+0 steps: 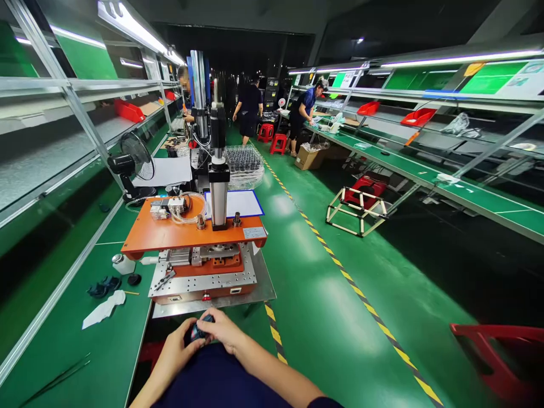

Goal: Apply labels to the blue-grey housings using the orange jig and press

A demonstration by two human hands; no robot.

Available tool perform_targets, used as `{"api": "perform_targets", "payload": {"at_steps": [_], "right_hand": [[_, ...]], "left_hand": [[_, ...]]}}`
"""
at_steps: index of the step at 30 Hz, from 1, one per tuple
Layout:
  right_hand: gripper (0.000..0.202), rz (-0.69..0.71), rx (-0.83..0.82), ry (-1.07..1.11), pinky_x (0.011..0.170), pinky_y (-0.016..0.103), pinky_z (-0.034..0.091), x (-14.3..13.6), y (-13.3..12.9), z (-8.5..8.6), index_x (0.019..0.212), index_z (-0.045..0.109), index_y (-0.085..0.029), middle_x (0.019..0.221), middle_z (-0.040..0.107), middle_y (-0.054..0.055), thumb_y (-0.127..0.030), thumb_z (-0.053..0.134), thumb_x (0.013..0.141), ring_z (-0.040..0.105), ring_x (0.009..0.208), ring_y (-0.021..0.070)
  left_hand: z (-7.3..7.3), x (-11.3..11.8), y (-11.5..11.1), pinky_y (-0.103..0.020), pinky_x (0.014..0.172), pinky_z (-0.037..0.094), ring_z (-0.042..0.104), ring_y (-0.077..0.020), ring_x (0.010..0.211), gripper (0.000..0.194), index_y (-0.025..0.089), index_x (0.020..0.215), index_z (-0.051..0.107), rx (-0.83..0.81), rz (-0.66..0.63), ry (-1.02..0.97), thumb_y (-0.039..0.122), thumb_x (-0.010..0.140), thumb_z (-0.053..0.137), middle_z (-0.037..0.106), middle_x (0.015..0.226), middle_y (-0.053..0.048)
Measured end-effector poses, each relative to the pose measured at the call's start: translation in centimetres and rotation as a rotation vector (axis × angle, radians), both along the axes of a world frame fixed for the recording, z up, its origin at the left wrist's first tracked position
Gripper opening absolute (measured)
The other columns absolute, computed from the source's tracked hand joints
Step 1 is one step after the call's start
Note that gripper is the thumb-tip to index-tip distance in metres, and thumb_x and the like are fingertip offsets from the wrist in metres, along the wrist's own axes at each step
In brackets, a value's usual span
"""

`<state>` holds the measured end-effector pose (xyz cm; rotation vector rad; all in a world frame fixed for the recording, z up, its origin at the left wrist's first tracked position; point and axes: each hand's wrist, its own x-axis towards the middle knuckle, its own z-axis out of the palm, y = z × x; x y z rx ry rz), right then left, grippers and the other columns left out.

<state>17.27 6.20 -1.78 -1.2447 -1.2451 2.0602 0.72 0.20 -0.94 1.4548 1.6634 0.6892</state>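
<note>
A small dark, rounded part (204, 325) with a bluish and pinkish sheen is held in front of my lap. My left hand (181, 343) grips it from the left, and my right hand (221, 328) closes over it from the other side. Fingers cover much of it, so its exact kind cannot be made out. Just beyond my hands stands an orange pneumatic press (193, 232) with an upright cylinder (219, 195). A red button (206, 297) sits on the front of its metal base (250, 276).
Left on the green bench lie a white bottle (123, 264), a black cap (134, 279), crumpled dark items (104, 286), white tissue (104, 309) and thin black strips (59, 378). Behind are a fan (135, 158) and clear trays (244, 164). A red chair (501, 357) stands right. Co-workers (304, 110) are farther back.
</note>
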Motion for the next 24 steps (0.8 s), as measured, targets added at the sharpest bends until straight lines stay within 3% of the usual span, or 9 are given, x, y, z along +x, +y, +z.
{"api": "perform_targets", "payload": {"at_steps": [3, 6, 9, 11, 13, 15, 18, 21, 24], "right_hand": [[0.067, 0.028, 0.08, -0.053, 0.058, 0.03, 0.051, 0.5, 0.2, 0.0, 0.095, 0.058, -0.019, 0.072, 0.063, -0.002, -0.078, 0.069, 0.064, 0.058, 0.056, 0.0121], [0.05, 0.067, 0.234, -0.137, 0.068, 0.034, 0.055, 2.1, 2.0, 0.4, 0.097, 0.063, -0.019, 0.081, 0.068, 0.002, -0.065, 0.067, 0.078, 0.065, 0.069, 0.0167], [0.034, 0.005, 0.463, -0.294, 0.095, 0.043, 0.05, 4.4, 6.4, 1.1, 0.111, 0.065, -0.019, 0.11, 0.069, 0.009, -0.045, 0.062, 0.089, 0.064, 0.102, 0.0237], [0.036, -0.047, 0.608, -0.411, 0.111, 0.049, 0.037, 5.7, 10.2, 1.6, 0.126, 0.06, -0.02, 0.131, 0.061, 0.014, -0.035, 0.056, 0.093, 0.049, 0.13, 0.0284], [0.039, -0.051, 0.721, -0.507, 0.118, 0.052, 0.026, 6.3, 14.0, 1.7, 0.131, 0.058, -0.02, 0.14, 0.056, 0.015, -0.028, 0.055, 0.093, 0.036, 0.142, 0.0305], [0.04, -0.021, 0.795, -0.584, 0.119, 0.055, 0.022, 6.2, 17.3, 1.4, 0.127, 0.062, -0.018, 0.14, 0.056, 0.017, -0.022, 0.06, 0.088, 0.032, 0.144, 0.0339], [0.033, 0.054, 0.858, -0.649, 0.116, 0.056, 0.025, 5.4, 20.5, 0.6, 0.113, 0.07, -0.015, 0.128, 0.065, 0.019, -0.018, 0.069, 0.08, 0.043, 0.136, 0.0383], [0.032, 0.101, 0.914, -0.658, 0.112, 0.052, 0.032, 4.9, 22.0, -0.1, 0.111, 0.071, -0.018, 0.125, 0.068, 0.015, -0.02, 0.072, 0.079, 0.05, 0.131, 0.0364], [0.032, 0.083, 0.959, -0.639, 0.109, 0.05, 0.038, 5.2, 22.0, -0.3, 0.113, 0.07, -0.019, 0.125, 0.068, 0.014, -0.024, 0.071, 0.082, 0.052, 0.129, 0.0347]], "left_hand": [[1.3, 0.5, 0.7, -0.037, 0.095, 0.054, 0.071, -0.0284, 0.107, 0.049, 0.021, 0.12, 0.069, -0.003, -0.045, 0.005, 0.037, 0.073, 0.073, 0.076, 0.118, -0.008], [2.3, 0.8, 1.7, -0.038, 0.094, 0.053, 0.071, -0.0285, 0.104, 0.048, 0.021, 0.117, 0.07, 0.002, -0.035, 0.026, 0.036, 0.072, 0.073, 0.077, 0.114, -0.008], [2.6, 0.8, 2.5, -0.04, 0.091, 0.054, 0.071, -0.0299, 0.1, 0.051, 0.017, 0.117, 0.069, -0.001, 0.061, 0.093, 0.042, 0.073, 0.071, 0.077, 0.109, -0.009], [2.5, 0.6, 2.9, -0.04, 0.088, 0.055, 0.071, -0.0298, 0.096, 0.053, 0.016, 0.117, 0.068, 0.007, 0.105, 0.124, 0.046, 0.073, 0.071, 0.077, 0.104, -0.009], [2.3, 0.4, 3.2, -0.04, 0.085, 0.055, 0.071, -0.0293, 0.093, 0.055, 0.016, 0.117, 0.068, 0.017, 0.128, 0.137, 0.049, 0.073, 0.071, 0.077, 0.102, -0.008], [2.0, 0.1, 3.4, -0.04, 0.085, 0.055, 0.071, -0.0283, 0.092, 0.057, 0.015, 0.118, 0.067, 0.019, 0.134, 0.138, 0.05, 0.073, 0.071, 0.077, 0.103, -0.008], [2.0, -0.3, 3.7, -0.038, 0.086, 0.055, 0.071, -0.0259, 0.093, 0.055, 0.016, 0.119, 0.066, 0.026, 0.136, 0.128, 0.05, 0.076, 0.07, 0.076, 0.105, -0.007], [2.5, -0.8, 4.9, -0.036, 0.086, 0.056, 0.071, -0.0248, 0.093, 0.051, 0.017, 0.12, 0.066, 0.058, 0.11, 0.17, 0.047, 0.079, 0.068, 0.076, 0.106, -0.007], [3.1, -1.2, 7.5, -0.037, 0.086, 0.056, 0.072, -0.0263, 0.097, 0.048, 0.016, 0.12, 0.066, 0.127, 0.069, 0.253, 0.044, 0.081, 0.068, 0.075, 0.111, -0.01]]}}
